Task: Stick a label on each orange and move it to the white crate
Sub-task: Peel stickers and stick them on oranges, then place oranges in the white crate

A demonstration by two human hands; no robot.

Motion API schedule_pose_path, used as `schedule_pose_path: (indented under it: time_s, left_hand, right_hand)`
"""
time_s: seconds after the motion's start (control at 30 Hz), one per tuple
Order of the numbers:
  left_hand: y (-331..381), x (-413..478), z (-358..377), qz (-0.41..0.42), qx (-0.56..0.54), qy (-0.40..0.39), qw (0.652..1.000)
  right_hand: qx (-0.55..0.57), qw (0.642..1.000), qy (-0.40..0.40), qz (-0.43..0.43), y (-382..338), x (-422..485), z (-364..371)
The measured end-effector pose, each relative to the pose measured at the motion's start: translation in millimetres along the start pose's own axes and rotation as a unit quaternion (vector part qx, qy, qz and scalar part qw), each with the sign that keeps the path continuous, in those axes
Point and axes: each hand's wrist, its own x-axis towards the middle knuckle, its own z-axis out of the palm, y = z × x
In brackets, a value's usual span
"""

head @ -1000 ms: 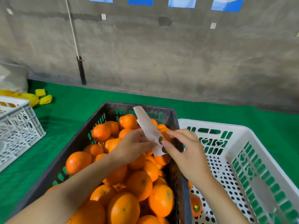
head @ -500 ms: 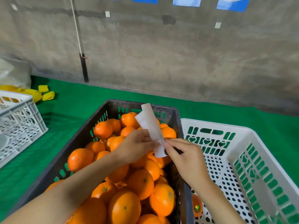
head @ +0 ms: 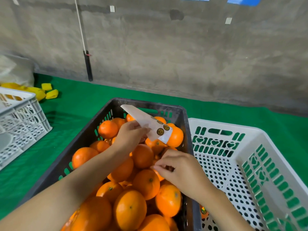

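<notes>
A dark crate (head: 186,124) in front of me is heaped with oranges (head: 146,184). Above its far half, my left hand (head: 131,136) grips a white label strip (head: 145,121) that carries a few round labels. Lower down, my right hand (head: 181,170) hovers over the oranges near the crate's right wall, with thumb and forefinger pinched together as if on a peeled label, which is too small to make out. The white crate (head: 225,128) stands directly to the right. One labelled orange (head: 204,211) lies at its near left corner, partly hidden by my forearm.
A second white crate (head: 21,114) sits at the left edge on the green mat (head: 75,104). Yellow pieces (head: 50,94) lie behind it. A grey concrete wall runs along the back, with a black pole (head: 87,67) standing against it.
My right hand left the label strip and dropped toward the oranges, fingers still pinched. My left hand tilted the strip flatter, so its labels face up.
</notes>
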Motion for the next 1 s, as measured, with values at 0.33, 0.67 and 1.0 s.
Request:
schedule_pose_path:
  time_s: [0.33,0.67,1.0]
  left_hand:
    - [-5.5,2.5,2.9,0.007,0.006,-0.001,1.0]
    - [-3.6,1.6,2.9,0.011,0.014,-0.001,1.0]
    - [-2.3,1.7,3.9,0.01,0.041,0.005,0.999]
  right_hand:
    - [-0.128,0.989,-0.004,-0.075,-16.0,1.2,14.5]
    - [-0.065,0.992,-0.104,0.001,-18.1,-1.3,4.6]
    - [-0.182,0.971,-0.156,0.007,-26.0,-0.4,12.5]
